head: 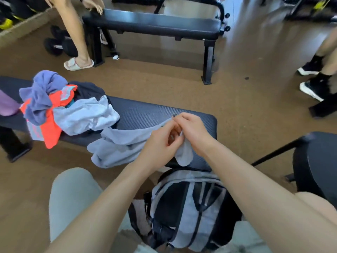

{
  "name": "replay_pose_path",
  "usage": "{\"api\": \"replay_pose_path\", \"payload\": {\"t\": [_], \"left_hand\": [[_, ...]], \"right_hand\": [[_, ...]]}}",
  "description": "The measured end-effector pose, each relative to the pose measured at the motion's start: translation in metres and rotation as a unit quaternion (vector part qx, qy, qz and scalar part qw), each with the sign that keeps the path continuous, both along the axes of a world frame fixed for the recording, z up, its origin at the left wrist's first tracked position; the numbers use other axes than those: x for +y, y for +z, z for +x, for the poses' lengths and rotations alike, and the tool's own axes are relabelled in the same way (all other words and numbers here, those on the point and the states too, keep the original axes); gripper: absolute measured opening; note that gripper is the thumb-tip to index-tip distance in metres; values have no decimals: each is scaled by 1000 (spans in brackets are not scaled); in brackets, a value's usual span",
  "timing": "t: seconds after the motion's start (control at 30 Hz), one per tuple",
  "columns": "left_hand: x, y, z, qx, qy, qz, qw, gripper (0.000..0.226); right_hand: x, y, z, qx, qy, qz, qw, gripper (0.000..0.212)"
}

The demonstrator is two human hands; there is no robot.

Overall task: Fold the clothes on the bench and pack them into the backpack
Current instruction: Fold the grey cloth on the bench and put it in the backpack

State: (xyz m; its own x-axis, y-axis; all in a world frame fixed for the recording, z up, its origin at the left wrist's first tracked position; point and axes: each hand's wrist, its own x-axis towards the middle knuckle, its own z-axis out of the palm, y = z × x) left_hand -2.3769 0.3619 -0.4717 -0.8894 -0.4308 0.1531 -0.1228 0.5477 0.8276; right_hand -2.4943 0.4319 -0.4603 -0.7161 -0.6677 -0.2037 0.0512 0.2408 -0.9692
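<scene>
A dark padded bench (145,114) runs across the middle. On its left part lies a pile of clothes (60,105): purple-blue, orange, dark and light grey pieces. A grey-blue garment (120,143) trails from the pile over the bench's front edge. My left hand (160,143) and my right hand (193,130) meet at that garment's right end, and both pinch its edge. A grey and black backpack (189,212) stands on the floor between my knees, below my hands.
A second black bench (155,24) stands farther back. Another person's leg in a white slipper (76,63) is at its left end, beside dumbbells (58,44). Feet in black shoes (313,84) are at the right. A dark stool (315,161) sits at my right.
</scene>
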Motion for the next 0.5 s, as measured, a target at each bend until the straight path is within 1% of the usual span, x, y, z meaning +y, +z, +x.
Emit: {"api": "replay_pose_path", "payload": {"t": [0.07,0.13,0.27,0.3,0.33,0.37,0.4,0.43,0.47,0.5], "left_hand": [[2,-2,0,-9,-9,-13,1000,5],[1,-2,-1,-17,-4,-20,1000,5],[-6,-4,-5,-24,55,-48,997,12],[-9,-4,-6,-29,72,-60,995,19],[-14,-5,-7,-46,83,-77,992,31],[-19,-6,-7,-71,86,-106,988,45],[-23,-7,-8,-100,77,-137,983,53],[-27,-8,-9,-125,62,-156,978,52],[-28,-8,-10,-137,45,-169,975,39],[-29,-9,-11,-142,37,-176,973,20]], "right_hand": [[5,-4,-4,58,-12,15,998,44],[7,-9,-8,83,-10,24,996,45],[11,-13,-16,149,-5,59,987,38],[12,-13,-18,169,1,68,983,35],[14,-11,-19,187,7,72,980,33],[15,-9,-20,202,14,71,977,32],[18,-5,-20,218,22,69,973,31],[20,-2,-20,234,31,70,969,29],[23,2,-20,252,42,75,964,27],[26,4,-21,274,51,85,956,26]]}}
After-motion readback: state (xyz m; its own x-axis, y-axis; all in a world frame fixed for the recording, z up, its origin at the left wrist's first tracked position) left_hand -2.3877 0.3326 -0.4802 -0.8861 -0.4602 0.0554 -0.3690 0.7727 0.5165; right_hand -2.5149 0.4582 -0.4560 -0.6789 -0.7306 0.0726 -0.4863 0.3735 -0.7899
